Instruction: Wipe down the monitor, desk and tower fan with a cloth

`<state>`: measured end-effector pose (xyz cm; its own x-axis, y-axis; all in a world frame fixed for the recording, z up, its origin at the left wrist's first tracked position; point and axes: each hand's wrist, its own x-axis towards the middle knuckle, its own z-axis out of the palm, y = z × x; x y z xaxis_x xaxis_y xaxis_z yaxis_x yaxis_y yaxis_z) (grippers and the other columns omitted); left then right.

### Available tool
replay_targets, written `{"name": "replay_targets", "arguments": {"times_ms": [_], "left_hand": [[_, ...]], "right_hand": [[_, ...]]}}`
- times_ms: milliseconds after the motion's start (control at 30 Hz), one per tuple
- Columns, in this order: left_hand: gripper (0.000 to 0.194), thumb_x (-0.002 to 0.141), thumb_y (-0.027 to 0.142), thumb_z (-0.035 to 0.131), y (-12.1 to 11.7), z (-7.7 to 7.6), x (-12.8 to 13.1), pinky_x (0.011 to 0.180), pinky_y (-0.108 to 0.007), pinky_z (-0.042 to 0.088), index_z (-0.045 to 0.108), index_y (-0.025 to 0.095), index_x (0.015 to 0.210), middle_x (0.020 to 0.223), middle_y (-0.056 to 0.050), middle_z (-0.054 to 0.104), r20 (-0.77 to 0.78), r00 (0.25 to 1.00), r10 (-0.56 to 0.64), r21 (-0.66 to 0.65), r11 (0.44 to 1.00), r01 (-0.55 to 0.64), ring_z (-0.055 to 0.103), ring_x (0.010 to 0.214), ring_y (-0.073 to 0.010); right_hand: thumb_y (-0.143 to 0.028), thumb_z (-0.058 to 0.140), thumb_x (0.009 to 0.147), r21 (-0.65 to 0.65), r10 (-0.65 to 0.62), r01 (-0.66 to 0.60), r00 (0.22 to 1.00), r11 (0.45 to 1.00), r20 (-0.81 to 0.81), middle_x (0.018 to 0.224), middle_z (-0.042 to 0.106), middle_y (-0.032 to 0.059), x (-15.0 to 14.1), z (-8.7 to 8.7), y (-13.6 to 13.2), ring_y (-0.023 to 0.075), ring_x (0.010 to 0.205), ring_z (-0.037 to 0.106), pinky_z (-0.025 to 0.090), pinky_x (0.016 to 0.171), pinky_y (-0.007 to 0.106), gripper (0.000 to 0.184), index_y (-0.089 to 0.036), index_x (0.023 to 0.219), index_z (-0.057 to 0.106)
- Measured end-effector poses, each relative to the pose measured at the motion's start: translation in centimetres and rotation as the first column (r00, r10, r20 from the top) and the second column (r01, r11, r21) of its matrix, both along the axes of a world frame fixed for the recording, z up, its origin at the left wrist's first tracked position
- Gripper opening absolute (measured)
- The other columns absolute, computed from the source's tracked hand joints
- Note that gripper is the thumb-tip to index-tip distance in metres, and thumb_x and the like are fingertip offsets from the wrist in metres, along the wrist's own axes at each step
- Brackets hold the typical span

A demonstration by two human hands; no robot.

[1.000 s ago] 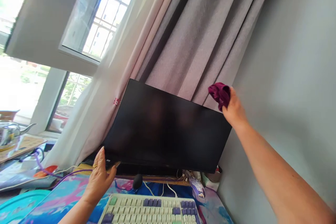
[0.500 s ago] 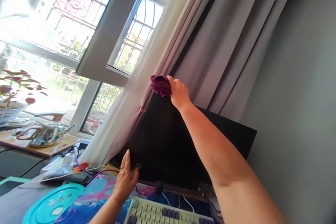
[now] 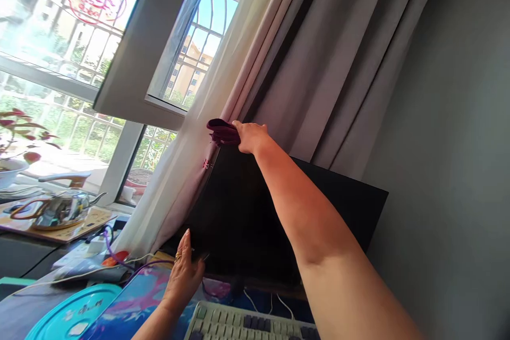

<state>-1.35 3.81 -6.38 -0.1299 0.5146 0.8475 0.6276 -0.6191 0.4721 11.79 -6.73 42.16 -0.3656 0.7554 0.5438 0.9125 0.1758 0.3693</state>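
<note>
Maroon cloth point(image 3: 222, 134) is bunched in the right hand's point(image 3: 251, 137) clenched grip, at the upper-left corner of the black monitor point(image 3: 239, 212). The left hand point(image 3: 184, 275) is near the monitor's lower-left corner, its grip loose, thumb spread from the fingers; contact is unclear. A keyboard point(image 3: 243, 324) lies below. Left, a kettle point(image 3: 61, 210) rests on a board point(image 3: 95, 219).

This is a home, I'd say, a computer corner by a barred window point(image 3: 135, 58). A monitor point(image 3: 243, 212) stands at the counter's point(image 3: 24, 305) back edge, a keyboard point(image 3: 227, 321) before it. Sheer white point(image 3: 159, 186) and heavy grey curtains point(image 3: 322, 64) hang behind; near the far left corner sit a glass teapot point(image 3: 66, 211) and 1 potted plant point(image 3: 10, 170).
</note>
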Motion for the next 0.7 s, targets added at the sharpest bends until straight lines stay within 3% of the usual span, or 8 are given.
{"name": "replay_targets", "arguments": {"times_ms": [133,267,533,700], "left_hand": [[0.094,0.100,0.029,0.057,-0.1,0.2,-0.2,0.132,-0.063,0.036,0.002,0.023,0.176,0.178,-0.021,0.029,0.013,1.000,-0.002,-0.022,1.000,0.002,0.030,0.165,-0.0393],[0.093,0.101,0.033,0.056,-0.2,0.6,-0.2,0.132,-0.064,0.036,0.003,0.022,0.177,0.177,-0.021,0.031,-0.013,1.000,0.016,0.011,1.000,-0.016,0.031,0.164,-0.0406],[0.092,0.102,0.043,0.052,0.5,0.5,-0.3,0.129,-0.070,0.036,0.003,0.020,0.176,0.176,-0.023,0.031,-0.042,0.998,0.050,0.054,0.997,-0.048,0.031,0.163,-0.0456],[0.093,0.101,0.048,0.052,0.6,0.6,-0.5,0.129,-0.070,0.039,-0.001,0.032,0.176,0.180,-0.014,0.026,-0.053,0.996,0.065,0.026,0.998,-0.064,0.035,0.162,-0.0459]], "right_hand": [[-0.004,0.063,0.090,0.034,-0.035,0.034,0.999,0.999,0.037,0.147,0.069,0.0122,2.3,-0.5,-0.7,0.0324,0.137,0.063,0.048,0.112,0.052,0.073,-0.026,0.158,0.047],[-0.007,0.063,0.092,0.053,-0.062,0.060,0.998,0.997,0.034,0.148,0.067,0.0138,6.8,-1.5,-1.8,0.0337,0.136,0.062,0.049,0.110,0.052,0.073,-0.025,0.160,0.044],[-0.005,0.055,0.096,0.085,-0.163,0.170,0.984,0.982,-0.077,0.150,0.064,0.0136,18.7,-4.0,-4.5,0.0344,0.138,0.058,0.050,0.106,0.052,0.076,-0.028,0.166,0.038],[-0.004,0.057,0.092,0.060,-0.307,0.316,0.943,0.947,-0.127,0.150,0.064,0.0147,27.3,-5.1,-6.2,0.0344,0.137,0.058,0.050,0.105,0.049,0.080,-0.027,0.166,0.040]]}}
